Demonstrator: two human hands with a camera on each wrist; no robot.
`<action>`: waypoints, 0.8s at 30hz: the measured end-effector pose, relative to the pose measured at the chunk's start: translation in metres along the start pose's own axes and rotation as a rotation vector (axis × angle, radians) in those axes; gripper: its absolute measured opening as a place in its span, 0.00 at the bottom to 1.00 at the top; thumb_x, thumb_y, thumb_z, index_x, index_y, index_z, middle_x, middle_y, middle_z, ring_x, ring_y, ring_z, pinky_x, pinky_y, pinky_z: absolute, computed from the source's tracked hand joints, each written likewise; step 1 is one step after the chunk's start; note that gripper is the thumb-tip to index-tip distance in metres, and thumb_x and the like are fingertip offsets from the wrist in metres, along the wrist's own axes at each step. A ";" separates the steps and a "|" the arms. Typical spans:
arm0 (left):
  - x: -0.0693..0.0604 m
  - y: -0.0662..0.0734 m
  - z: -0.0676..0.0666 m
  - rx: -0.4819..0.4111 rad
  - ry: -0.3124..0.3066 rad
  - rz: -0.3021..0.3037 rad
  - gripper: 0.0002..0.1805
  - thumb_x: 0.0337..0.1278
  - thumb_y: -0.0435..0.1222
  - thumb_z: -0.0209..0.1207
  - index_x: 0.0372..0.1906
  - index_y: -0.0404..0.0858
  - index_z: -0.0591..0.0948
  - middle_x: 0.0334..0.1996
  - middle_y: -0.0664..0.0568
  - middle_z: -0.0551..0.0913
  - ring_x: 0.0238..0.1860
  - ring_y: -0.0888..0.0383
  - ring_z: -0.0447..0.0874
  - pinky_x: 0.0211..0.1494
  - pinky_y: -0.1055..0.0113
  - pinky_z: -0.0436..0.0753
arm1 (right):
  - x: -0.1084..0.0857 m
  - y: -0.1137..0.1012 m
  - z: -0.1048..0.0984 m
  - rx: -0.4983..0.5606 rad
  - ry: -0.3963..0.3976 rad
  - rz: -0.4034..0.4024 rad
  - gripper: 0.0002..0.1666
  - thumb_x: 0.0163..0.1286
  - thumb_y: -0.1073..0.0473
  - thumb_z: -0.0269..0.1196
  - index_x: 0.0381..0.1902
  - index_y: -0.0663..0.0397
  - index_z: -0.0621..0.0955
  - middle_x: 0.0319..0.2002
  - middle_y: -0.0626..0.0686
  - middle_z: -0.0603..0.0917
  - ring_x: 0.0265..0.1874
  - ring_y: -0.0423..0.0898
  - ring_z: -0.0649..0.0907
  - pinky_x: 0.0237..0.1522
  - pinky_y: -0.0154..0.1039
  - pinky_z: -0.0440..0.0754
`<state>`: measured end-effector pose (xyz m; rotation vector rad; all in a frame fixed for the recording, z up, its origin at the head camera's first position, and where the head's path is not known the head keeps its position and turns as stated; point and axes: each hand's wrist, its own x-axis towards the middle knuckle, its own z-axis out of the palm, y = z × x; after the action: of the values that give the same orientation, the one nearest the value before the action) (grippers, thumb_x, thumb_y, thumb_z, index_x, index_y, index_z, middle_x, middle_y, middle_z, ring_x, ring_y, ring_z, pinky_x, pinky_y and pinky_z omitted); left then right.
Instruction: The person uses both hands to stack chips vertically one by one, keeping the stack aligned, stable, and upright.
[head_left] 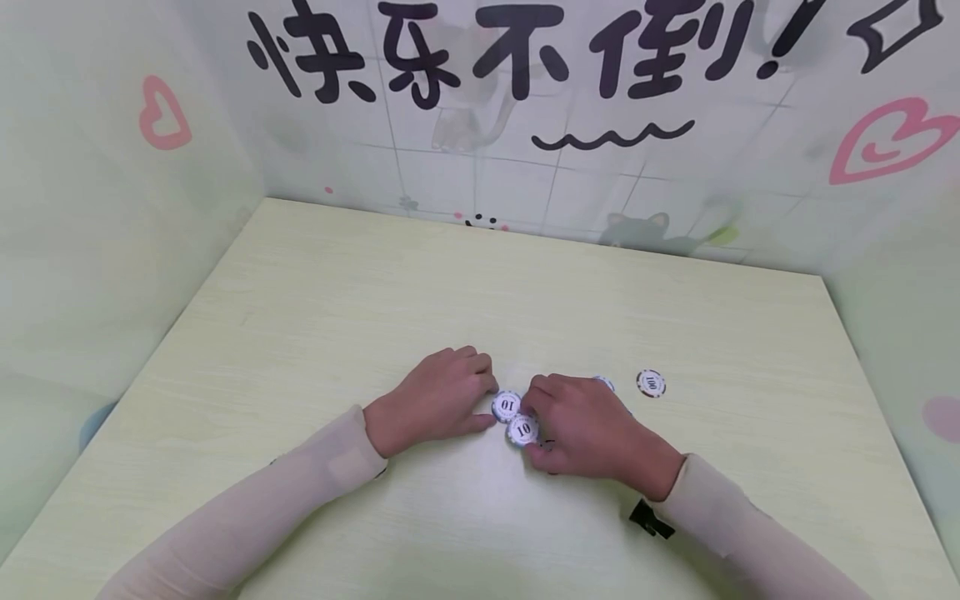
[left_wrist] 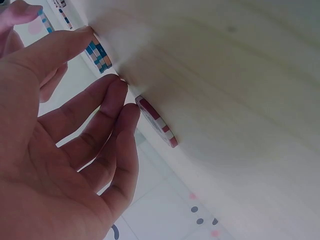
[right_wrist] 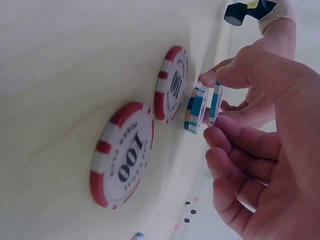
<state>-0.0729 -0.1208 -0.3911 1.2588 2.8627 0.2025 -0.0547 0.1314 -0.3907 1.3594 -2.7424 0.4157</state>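
Note:
My left hand (head_left: pixel 442 396) curls its thumb and fingers against the left edge of a short stack of blue-and-white poker chips (head_left: pixel 507 406), the top one marked 10. Between its thumb and index finger, my right hand (head_left: pixel 592 425) pinches a tilted blue-and-white chip (head_left: pixel 522 431), also marked 10. In the right wrist view that chip (right_wrist: pixel 216 104) is held just apart from the stack (right_wrist: pixel 195 111). Two red-and-white chips marked 100, one nearer (right_wrist: pixel 122 155) and one farther (right_wrist: pixel 171 84), lie beside the right hand. Past the left fingers, a red-and-white chip (left_wrist: pixel 159 122) rests on the table.
Right of the right hand lies a chip marked 100 (head_left: pixel 651 383). A blue-edged chip (head_left: pixel 603 382) peeks out behind the hand, partly hidden. The pale wooden table (head_left: pixel 375 275) meets printed walls (head_left: pixel 480 125) at its back and sides. A black device (head_left: pixel 651 518) hangs at the right cuff.

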 end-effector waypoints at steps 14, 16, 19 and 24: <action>0.001 0.000 0.001 0.035 0.029 0.022 0.17 0.60 0.50 0.79 0.43 0.41 0.93 0.39 0.53 0.85 0.37 0.54 0.78 0.39 0.64 0.79 | 0.018 0.007 -0.004 -0.012 -0.033 0.015 0.18 0.60 0.51 0.78 0.43 0.54 0.88 0.37 0.46 0.84 0.30 0.40 0.79 0.28 0.34 0.79; 0.001 -0.001 0.001 0.033 0.025 0.021 0.17 0.60 0.50 0.79 0.43 0.41 0.93 0.39 0.53 0.86 0.37 0.54 0.78 0.38 0.64 0.79 | 0.021 0.008 -0.004 -0.014 -0.030 0.020 0.18 0.60 0.51 0.78 0.44 0.54 0.88 0.37 0.45 0.84 0.30 0.40 0.79 0.27 0.34 0.78; 0.001 -0.001 0.001 0.028 0.023 0.020 0.18 0.60 0.50 0.79 0.43 0.41 0.93 0.38 0.53 0.85 0.37 0.54 0.78 0.38 0.64 0.78 | 0.023 0.010 -0.003 -0.015 -0.028 0.029 0.18 0.60 0.51 0.78 0.44 0.53 0.88 0.38 0.45 0.85 0.30 0.40 0.79 0.28 0.34 0.78; 0.001 -0.001 0.001 0.026 0.026 0.022 0.18 0.59 0.50 0.80 0.43 0.40 0.93 0.38 0.53 0.85 0.37 0.54 0.77 0.38 0.64 0.78 | 0.027 0.012 -0.001 -0.006 -0.034 0.047 0.17 0.60 0.52 0.78 0.44 0.52 0.89 0.38 0.45 0.85 0.30 0.39 0.80 0.28 0.33 0.79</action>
<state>-0.0743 -0.1202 -0.3923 1.3017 2.8837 0.1834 -0.0805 0.1182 -0.3876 1.3147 -2.8057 0.3901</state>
